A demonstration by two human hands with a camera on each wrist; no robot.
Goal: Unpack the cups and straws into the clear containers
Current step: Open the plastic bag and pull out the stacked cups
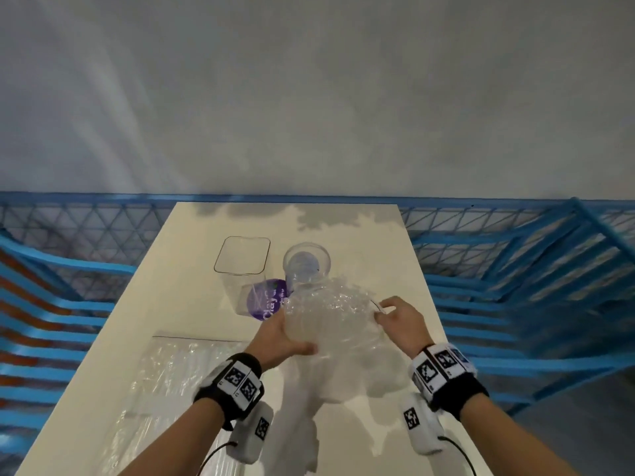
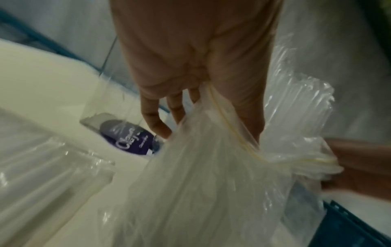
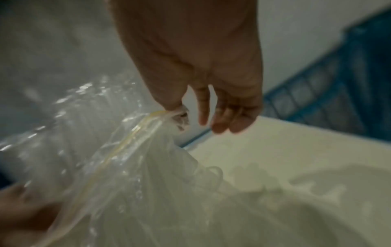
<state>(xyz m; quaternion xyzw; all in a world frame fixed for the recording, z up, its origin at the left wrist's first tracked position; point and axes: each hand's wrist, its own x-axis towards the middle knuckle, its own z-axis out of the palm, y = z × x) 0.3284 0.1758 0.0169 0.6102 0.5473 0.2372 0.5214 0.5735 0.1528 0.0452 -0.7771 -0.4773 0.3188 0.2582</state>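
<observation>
A clear zip bag [image 1: 343, 338] of stacked clear cups [image 1: 330, 300] is held above the white table [image 1: 185, 269], in front of the two clear containers. My left hand [image 1: 288, 338] grips the bag's left side, thumb on the zip strip [image 2: 230, 123]. My right hand [image 1: 386, 312] pinches the zip edge [image 3: 156, 117] at the bag's right corner between thumb and forefinger. The square clear container [image 1: 242, 255] and the round clear container [image 1: 307, 261] stand open just behind. A flat bag of straws [image 1: 165, 383] lies at the front left.
A round purple label [image 1: 266, 300] shows at the foot of the containers. Blue mesh railing [image 1: 498, 269] surrounds the table on the left, back and right. A grey wall rises behind. Bare tabletop lies to the right of the bag.
</observation>
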